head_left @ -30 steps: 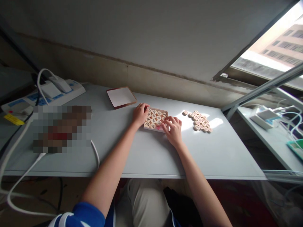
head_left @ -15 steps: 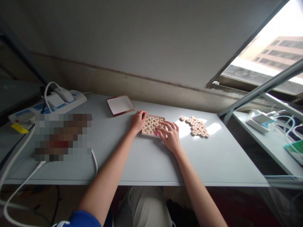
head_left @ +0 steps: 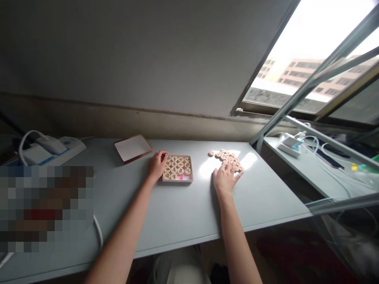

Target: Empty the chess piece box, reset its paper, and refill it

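Note:
My left hand (head_left: 156, 165) curls around the left edge of a shallow box (head_left: 178, 181) lying on the desk. Rows of round wooden xiangqi pieces (head_left: 174, 164) with dark characters fill most of it; at the front right a pink-marked patch of its floor shows. To the right, my right hand (head_left: 226, 177) reaches over a flat cluster of loose xiangqi pieces (head_left: 229, 154), its fingers spread and their tips on or just above the nearest ones. Some pieces are hidden under the fingers. A single piece (head_left: 211, 154) sits a little left of the cluster.
An upturned box lid (head_left: 133, 148) lies behind and left of the box. Power strips with cables stand at the far left (head_left: 71, 146) and on a side shelf (head_left: 290, 145) at right. A metal frame post (head_left: 260, 142) rises at the desk's right corner. Sunlight falls near the loose pieces.
My right hand has left the box and moved right to the loose pieces. My left hand stays at the box's left edge. The view has turned to the right.

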### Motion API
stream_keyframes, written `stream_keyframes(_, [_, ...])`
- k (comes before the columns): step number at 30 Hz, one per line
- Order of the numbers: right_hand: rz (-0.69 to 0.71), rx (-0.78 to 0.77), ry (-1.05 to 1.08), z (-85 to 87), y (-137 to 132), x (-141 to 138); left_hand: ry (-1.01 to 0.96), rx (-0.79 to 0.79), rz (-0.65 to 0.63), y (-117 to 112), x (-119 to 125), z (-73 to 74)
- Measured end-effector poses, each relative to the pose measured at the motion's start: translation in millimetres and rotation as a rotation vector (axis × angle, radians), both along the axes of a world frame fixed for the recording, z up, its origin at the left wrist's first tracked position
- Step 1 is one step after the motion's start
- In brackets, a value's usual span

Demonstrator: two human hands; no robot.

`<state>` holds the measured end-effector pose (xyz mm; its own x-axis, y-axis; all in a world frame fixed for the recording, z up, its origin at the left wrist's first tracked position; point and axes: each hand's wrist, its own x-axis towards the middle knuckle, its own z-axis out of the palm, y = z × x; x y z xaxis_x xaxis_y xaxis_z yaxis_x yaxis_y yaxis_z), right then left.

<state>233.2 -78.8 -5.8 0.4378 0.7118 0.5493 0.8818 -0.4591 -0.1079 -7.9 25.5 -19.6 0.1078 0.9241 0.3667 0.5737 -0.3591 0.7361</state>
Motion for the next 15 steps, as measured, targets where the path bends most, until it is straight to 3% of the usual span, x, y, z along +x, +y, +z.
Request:
stream_keyframes(6, [0.064, -0.091, -0.021, -5.7, 0, -11, -0.008, -0.021, -0.003, 0, 1, 2.2])
stream_keyframes(11, [-0.035, -0.048, -0.004, -2.8, -2, -7, -0.013, -0.023, -0.004, -1, 0, 3.1])
stream_keyframes(15, [0.061, -0.087, -0.018, 1.0, -4, -10, -0.016, -0.027, -0.004, -1, 1, 3.2])
